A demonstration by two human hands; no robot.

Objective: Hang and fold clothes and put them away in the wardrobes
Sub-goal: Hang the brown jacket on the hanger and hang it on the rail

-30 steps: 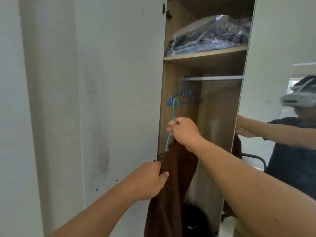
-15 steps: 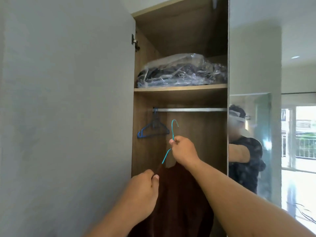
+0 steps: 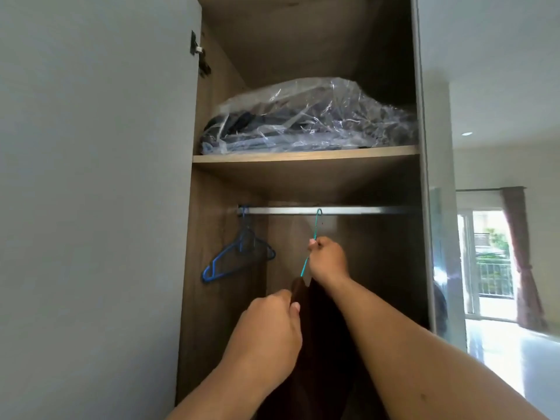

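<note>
In the head view, the right hand [image 3: 328, 262] is pinching the neck of a teal wire hanger [image 3: 312, 247], its hook sitting at the wardrobe's metal rail [image 3: 333, 211]. The left hand [image 3: 269, 331] is gripping the dark brown garment [image 3: 321, 344] draping from that hanger. Empty blue hangers [image 3: 236, 256] are hanging at the rail's left end, and a plastic-wrapped bundle [image 3: 303, 119] is lying on the shelf [image 3: 303, 153] above.

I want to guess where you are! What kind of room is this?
Probably a bedroom, at an open wardrobe. It has a metal hanging rail with blue hangers, a bagged bundle of clothes on the shelf, and a curtained window to the right.
</note>
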